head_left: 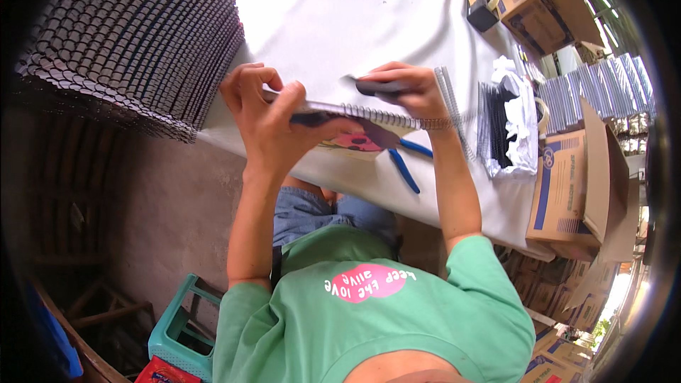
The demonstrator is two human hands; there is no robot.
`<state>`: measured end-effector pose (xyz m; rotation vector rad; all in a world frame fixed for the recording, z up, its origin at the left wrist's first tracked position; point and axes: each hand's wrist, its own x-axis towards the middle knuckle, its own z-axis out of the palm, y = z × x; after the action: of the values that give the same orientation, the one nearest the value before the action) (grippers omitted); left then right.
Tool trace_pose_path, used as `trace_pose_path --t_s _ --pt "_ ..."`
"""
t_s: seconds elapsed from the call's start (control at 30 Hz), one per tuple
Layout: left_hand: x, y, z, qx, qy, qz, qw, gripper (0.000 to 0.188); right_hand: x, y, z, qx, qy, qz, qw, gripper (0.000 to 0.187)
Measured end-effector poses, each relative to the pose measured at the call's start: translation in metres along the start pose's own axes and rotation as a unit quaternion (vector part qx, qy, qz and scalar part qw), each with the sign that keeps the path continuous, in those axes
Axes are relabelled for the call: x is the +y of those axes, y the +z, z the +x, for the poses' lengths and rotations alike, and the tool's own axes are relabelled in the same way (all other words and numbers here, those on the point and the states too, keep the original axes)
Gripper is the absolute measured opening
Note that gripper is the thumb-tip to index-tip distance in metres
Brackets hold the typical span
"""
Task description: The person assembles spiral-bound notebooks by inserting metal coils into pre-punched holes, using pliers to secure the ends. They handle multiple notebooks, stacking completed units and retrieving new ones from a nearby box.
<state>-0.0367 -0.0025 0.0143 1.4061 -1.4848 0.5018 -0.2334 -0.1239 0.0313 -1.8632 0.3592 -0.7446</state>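
My left hand (266,110) is closed round the left end of a spiral notebook (355,138), which I hold on edge above the table's front. Its cover carries a colourful printed picture, partly behind my fingers. A wire coil (379,113) runs along the notebook's upper edge and reaches past its right end, near my right wrist. My right hand (411,89) grips a dark-handled tool (383,89) just above the coil; its tip is blurred, so its exact kind is unclear. Pliers with blue handles (406,169) lie on the table, partly hidden by the notebook.
Tall stacks of spiral-bound notebooks (142,35) rise at the left. Loose wire coils (457,110) lie right of my right wrist, beside a white-lined box (525,135) of dark coils. Cardboard boxes (564,184) and more notebooks (603,89) stand right. A teal stool (174,326) is lower left.
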Motion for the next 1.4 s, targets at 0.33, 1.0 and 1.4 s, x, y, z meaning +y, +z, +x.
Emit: trace_pose_path --t_s 0.33,1.0,1.4 --pt "-0.006 0.01 0.002 0.006 0.014 -0.077 0.997 0.067 -0.014 0.005 0.015 -0.083 -0.147 0.121 0.978 0.03" --pt "-0.024 0.029 -0.007 0.008 -0.184 -0.247 0.951 0.106 -0.004 0.013 0.044 -0.103 -0.048 -0.156 0.981 0.036" --pt "-0.023 0.024 -0.009 -0.034 -0.237 -0.301 0.923 0.102 -0.025 0.038 0.065 -0.116 -0.036 -0.127 0.985 0.037"
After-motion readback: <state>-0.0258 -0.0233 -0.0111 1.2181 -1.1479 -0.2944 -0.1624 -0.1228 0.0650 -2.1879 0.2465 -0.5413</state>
